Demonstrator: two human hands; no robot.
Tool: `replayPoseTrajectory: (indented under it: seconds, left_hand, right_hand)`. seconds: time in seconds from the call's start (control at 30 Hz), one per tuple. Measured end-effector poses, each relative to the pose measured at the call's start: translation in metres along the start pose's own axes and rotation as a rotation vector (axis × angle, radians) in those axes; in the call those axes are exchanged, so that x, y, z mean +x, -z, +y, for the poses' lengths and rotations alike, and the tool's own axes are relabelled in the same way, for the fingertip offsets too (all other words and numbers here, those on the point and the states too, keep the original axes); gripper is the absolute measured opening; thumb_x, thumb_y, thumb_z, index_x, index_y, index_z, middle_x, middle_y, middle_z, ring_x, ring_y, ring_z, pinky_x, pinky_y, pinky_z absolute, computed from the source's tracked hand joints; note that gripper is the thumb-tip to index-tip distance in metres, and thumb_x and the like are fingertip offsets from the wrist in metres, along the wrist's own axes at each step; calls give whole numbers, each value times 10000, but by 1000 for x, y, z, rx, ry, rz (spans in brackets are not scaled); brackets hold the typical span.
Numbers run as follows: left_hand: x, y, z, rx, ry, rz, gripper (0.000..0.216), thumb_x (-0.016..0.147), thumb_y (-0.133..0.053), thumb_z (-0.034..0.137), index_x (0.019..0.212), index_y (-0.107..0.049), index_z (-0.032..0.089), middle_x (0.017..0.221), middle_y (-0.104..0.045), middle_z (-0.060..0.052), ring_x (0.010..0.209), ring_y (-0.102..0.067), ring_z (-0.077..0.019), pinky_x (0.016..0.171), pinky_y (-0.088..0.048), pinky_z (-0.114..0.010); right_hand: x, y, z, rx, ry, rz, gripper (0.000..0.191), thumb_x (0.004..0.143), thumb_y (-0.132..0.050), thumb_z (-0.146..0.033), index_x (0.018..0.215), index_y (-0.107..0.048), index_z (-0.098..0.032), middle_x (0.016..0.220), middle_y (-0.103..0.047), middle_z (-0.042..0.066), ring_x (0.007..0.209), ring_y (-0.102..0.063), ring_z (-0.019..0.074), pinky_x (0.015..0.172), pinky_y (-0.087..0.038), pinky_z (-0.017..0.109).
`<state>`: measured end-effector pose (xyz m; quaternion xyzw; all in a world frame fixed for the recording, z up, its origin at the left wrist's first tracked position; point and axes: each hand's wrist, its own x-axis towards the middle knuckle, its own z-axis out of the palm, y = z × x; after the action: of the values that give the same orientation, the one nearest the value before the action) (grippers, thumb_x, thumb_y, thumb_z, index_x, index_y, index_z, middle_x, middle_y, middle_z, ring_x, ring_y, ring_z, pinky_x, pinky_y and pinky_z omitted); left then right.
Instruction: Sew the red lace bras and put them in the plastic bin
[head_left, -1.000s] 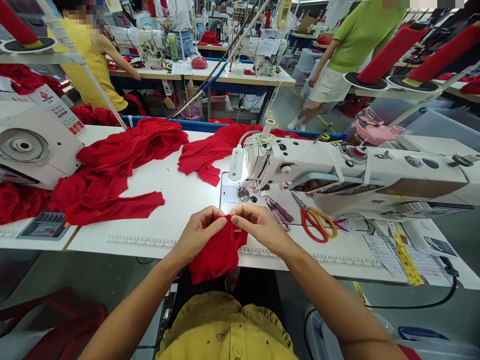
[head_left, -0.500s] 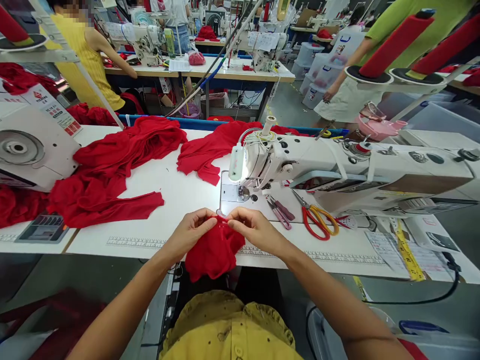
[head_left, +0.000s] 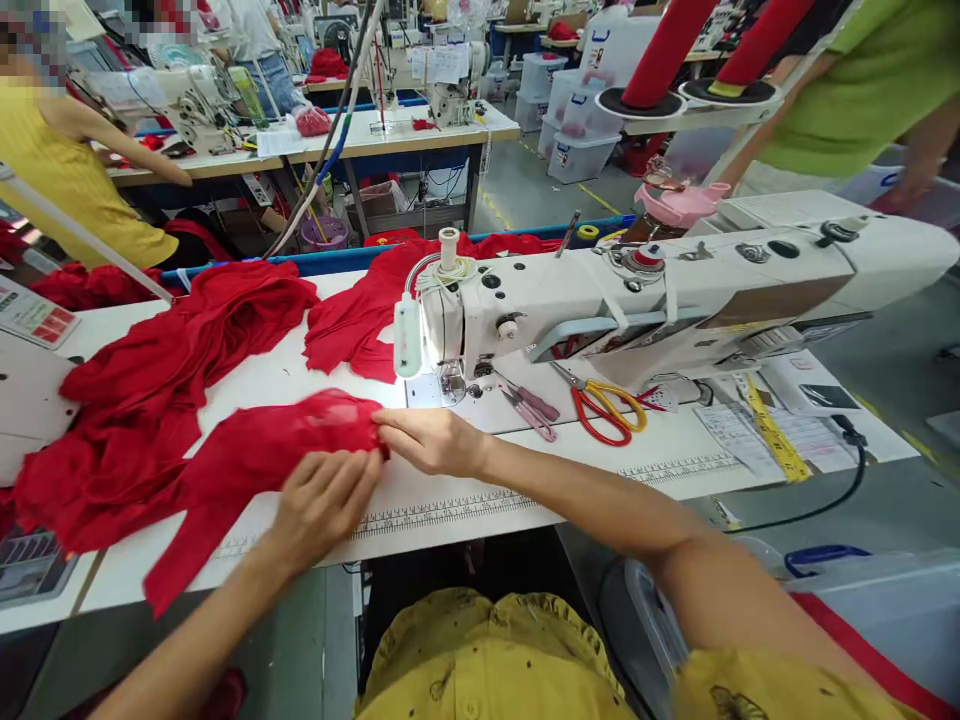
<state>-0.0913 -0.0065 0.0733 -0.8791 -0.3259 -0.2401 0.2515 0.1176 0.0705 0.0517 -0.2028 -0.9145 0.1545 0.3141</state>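
Note:
A small red fabric piece [head_left: 300,425] lies on the white sewing table [head_left: 465,505], left of the needle area, its image smeared by motion. My left hand [head_left: 322,500] rests on its near edge with fingers curled over the cloth. My right hand [head_left: 431,440] pinches the right end of the same piece, just in front of the white sewing machine [head_left: 675,290]. A larger heap of red garments [head_left: 150,390] spreads to the left and touches the piece.
Red-and-yellow scissors [head_left: 604,405] and pink thread snips [head_left: 532,408] lie under the machine arm. More red fabric [head_left: 360,315] sits behind the machine head. A yellow tape measure [head_left: 772,435] and papers lie right. Other people work at tables behind; a green-shirted person stands right.
Both hands carried the red piece from the table's front edge out to the left and laid it on the table by the heap. The view swung left.

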Motion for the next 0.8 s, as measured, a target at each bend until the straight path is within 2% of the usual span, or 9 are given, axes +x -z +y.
replayPoseTrajectory:
  seconds: [0.1,0.2,0.3,0.37,0.43,0.47,0.57,0.7,0.8]
  left_hand:
    - [11,-56,29,-124,153,-88,288,970,-437,68,1041,-694,177,831,-706,-72,672,-598,-166,609,-377,-327]
    - [31,-84,35,-161,185,-189,287,997,-420,109,909,-688,160,751,-648,-64,655,-561,-171,607,-381,-333]
    - [38,-84,32,-191,156,-235,231,998,-460,131,945,-684,150,816,-665,-73,740,-593,-191,675,-437,-343]
    - [36,-79,29,-193,84,-244,233,984,-473,103,1102,-671,134,1032,-709,-112,965,-635,-228,857,-481,-386]
    - [33,-76,25,-196,4,-267,312,967,-459,62,1214,-640,126,1237,-684,-128,1213,-575,-264,1086,-403,-461]
    - [31,-75,23,-203,-20,-285,338,960,-450,50,1234,-633,126,1282,-672,-124,1271,-545,-273,1157,-342,-493]
    - [29,-78,19,-227,-6,-327,372,941,-438,38,1236,-642,137,1265,-692,-113,1186,-598,-268,1202,-281,-565]
    - [30,-79,22,-231,44,-354,407,914,-444,24,1234,-655,162,1249,-706,-122,1084,-641,-264,1173,-307,-625]
    - [31,-76,24,-207,52,-365,402,918,-448,23,1231,-657,163,1250,-707,-131,1066,-650,-265,1147,-336,-633]
  right_hand:
    - [-35,10,29,-248,-30,-132,295,1037,-388,-201,928,-662,-219,1023,-701,73,880,-614,154,680,-481,278]
    - [-49,22,42,-439,-90,-179,326,1023,-363,-107,942,-667,-193,939,-681,81,872,-572,168,595,-387,269]
    - [-59,28,42,-477,-109,-199,344,1013,-348,-75,1070,-676,-165,912,-657,86,858,-545,186,575,-361,289]
    - [-65,29,42,-477,-114,-214,361,1001,-363,-65,1197,-651,-161,970,-658,85,861,-539,190,604,-378,299]
    - [-70,29,42,-463,-125,-235,399,980,-384,-45,1278,-621,-166,1035,-662,86,863,-539,187,625,-385,300]
    - [-72,29,42,-455,-137,-246,417,968,-395,-37,1299,-612,-168,1058,-663,87,862,-542,184,628,-383,298]
    - [-73,33,41,-425,-193,-259,427,959,-416,-47,1310,-618,-181,1088,-668,93,860,-561,183,613,-381,288]
    - [-70,42,36,-419,-337,-217,352,1013,-410,-176,1263,-657,-194,997,-696,103,808,-609,195,609,-415,291]
    - [-60,43,33,-464,-449,-235,350,998,-429,-163,1259,-658,-203,910,-701,113,720,-620,207,619,-429,313]
